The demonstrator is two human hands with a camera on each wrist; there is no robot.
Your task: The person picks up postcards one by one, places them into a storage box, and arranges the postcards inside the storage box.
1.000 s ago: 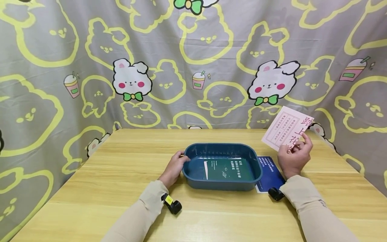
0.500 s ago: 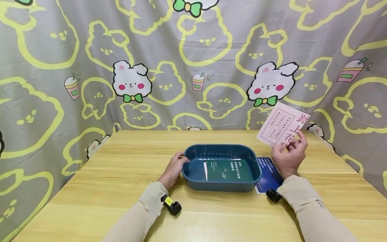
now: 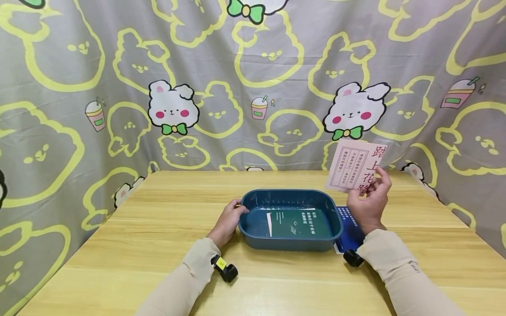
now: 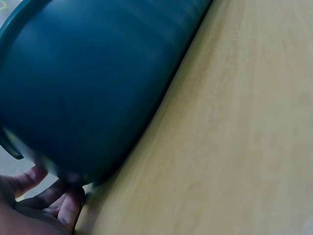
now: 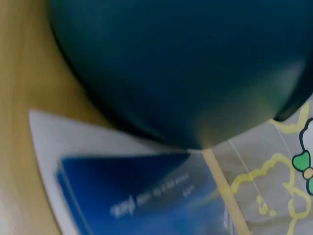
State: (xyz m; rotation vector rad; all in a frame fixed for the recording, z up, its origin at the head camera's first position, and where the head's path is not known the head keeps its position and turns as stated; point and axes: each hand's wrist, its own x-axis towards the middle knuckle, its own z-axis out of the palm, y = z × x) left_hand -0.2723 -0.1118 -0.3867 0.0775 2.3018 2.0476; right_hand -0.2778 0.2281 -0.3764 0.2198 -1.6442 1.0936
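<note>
Right hand (image 3: 369,204): thumb and fingers pinch the lower right-hand edge of the pink card (image 3: 349,164), a flat rectangle of matt-looking stock with red characters and a ruled panel. The card is raised at about two o'clock from the basin (image 3: 290,243), the hand itself near three. Left hand (image 3: 229,219): at nine o'clock, gripping the basin's end at the rim, fingers against the outer wall in the left wrist view.

The basin is a rounded oblong, smooth and glossy, dark teal, apparently plastic. The green card (image 3: 294,221) lies inside on its floor. At three o'clock, outside and just beside the wall, the blue card (image 3: 349,230) lies on the table (image 3: 118,259) (a white edge shows along it; margin or second sheet, cannot tell). The table has pale, straight wood grain; beyond it, at twelve o'clock, hangs a creased cloth curtain (image 3: 215,52) with yellow outlines.

Count: two hands, one basin, one pink card, one green, one blue piece.
</note>
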